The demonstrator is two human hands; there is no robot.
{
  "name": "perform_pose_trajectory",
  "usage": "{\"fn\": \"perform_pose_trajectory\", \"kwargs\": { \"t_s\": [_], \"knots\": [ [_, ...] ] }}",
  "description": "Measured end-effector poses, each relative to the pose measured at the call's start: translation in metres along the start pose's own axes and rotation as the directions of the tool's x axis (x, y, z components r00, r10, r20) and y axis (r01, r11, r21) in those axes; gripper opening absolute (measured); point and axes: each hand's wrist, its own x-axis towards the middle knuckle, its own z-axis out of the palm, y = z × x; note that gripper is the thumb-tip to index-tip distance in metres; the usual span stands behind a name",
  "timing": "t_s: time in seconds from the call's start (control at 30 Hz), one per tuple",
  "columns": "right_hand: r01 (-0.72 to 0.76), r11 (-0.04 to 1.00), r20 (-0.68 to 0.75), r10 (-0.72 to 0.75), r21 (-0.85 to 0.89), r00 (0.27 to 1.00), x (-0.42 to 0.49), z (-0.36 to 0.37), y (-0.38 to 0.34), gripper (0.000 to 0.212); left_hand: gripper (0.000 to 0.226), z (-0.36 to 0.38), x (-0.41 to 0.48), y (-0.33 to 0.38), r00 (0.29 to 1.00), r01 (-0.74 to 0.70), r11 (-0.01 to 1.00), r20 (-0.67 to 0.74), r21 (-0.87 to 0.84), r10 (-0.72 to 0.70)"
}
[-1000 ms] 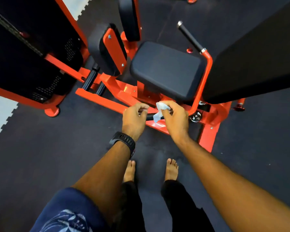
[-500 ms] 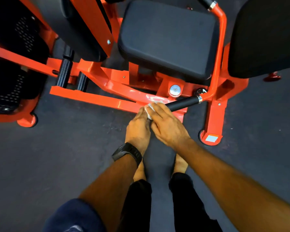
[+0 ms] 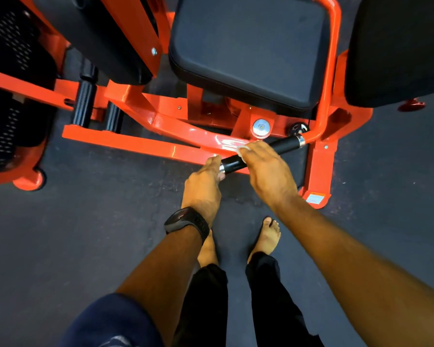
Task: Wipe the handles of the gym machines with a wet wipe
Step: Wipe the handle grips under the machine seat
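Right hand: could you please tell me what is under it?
Under the right hand, a sliver of white wet wipe shows on the black handle; the rest of it is covered.

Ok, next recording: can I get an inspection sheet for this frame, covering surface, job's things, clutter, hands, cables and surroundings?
Surface: dark rubber floor, speckled, bare around the machine.
Job's things: black handle on the orange machine frame, lying nearly level; white wet wipe peeks out at the right fingertips, mostly hidden.
Clutter: nothing seen.
Hands: left hand pinches the handle's free end; right hand curls over the handle's middle, wipe beneath it.
Cables: nothing seen.
Surroundings: black seat pad above the handle; watch on the left wrist; bare foot close to the frame.
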Motion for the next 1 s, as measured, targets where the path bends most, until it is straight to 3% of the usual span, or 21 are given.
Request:
{"fn": "perform_pose_trajectory", "kwargs": {
  "t_s": [0.13,0.2,0.3,0.43,0.5,0.57,0.63,0.7,0.77,0.8,0.83,0.87,0.9,1.0],
  "knots": [
    [0.146,0.988,0.166,-0.135,-0.054,0.977,-0.003,-0.001,-0.025,0.053,0.057,0.0,0.0,0.002,1.0,0.02,1.0,-0.009,0.018,-0.019],
    [0.005,0.995,0.206,0.016,-0.1,0.978,0.012,-0.014,0.001,0.046,0.054,-0.002,0.001,0.003,0.999,0.04,0.998,0.011,0.042,-0.04],
    [-0.252,0.944,0.101,0.278,-0.214,0.955,0.023,-0.022,0.021,0.035,0.052,-0.003,0.0,0.002,1.0,0.006,0.998,0.018,0.069,-0.007],
    [0.012,0.993,0.211,0.013,-0.114,0.977,0.008,-0.007,-0.018,0.046,0.054,-0.002,0.001,0.003,1.0,0.007,0.996,0.007,0.087,-0.008],
    [-0.101,0.994,0.093,0.104,-0.039,0.99,0.004,-0.002,-0.007,0.047,0.052,-0.004,0.002,0.004,1.0,0.003,0.994,0.026,0.113,-0.006],
    [-0.337,0.93,-0.173,0.359,0.144,0.917,-0.005,0.007,0.001,0.039,0.05,-0.006,0.003,0.005,0.999,-0.005,0.991,0.046,0.131,-0.001],
    [-0.446,0.801,-0.282,0.57,0.399,0.772,-0.017,0.018,-0.023,0.031,0.049,-0.008,0.003,0.006,0.998,-0.004,0.99,0.059,0.138,-0.004],
    [-0.473,0.53,-0.244,0.806,0.704,0.539,-0.016,0.035,-0.064,0.024,0.049,-0.008,0.003,0.005,0.998,-0.003,0.991,0.065,0.136,-0.006],
    [-0.381,0.185,-0.085,0.961,0.906,0.265,-0.003,0.047,-0.089,0.018,0.049,-0.01,0.004,0.003,0.997,-0.009,0.991,0.076,0.131,-0.001],
    [-0.278,0.021,0.024,0.987,0.96,0.159,0.004,0.05,-0.092,0.017,0.05,-0.011,0.006,0.001,0.996,-0.015,0.989,0.086,0.144,0.002],
    [-0.164,-0.141,0.159,0.982,0.976,0.101,0.009,0.054,-0.091,0.016,0.05,-0.012,0.008,0.0,0.995,-0.022,0.987,0.097,0.161,0.006],
    [-0.072,-0.261,0.267,0.959,0.963,0.094,0.012,0.058,-0.091,0.016,0.05,-0.013,0.008,-0.001,0.995,-0.031,0.984,0.103,0.173,0.013],
    [-0.045,-0.316,0.319,0.942,0.948,0.108,0.011,0.06,-0.093,0.018,0.049,-0.013,0.008,-0.002,0.994,-0.037,0.985,0.107,0.169,0.019],
    [-0.141,-0.329,0.35,0.921,0.934,0.17,0.005,0.055,-0.103,0.011,0.052,-0.01,0.004,-0.005,0.995,-0.035,0.995,0.098,0.099,0.025]
  ]
}}
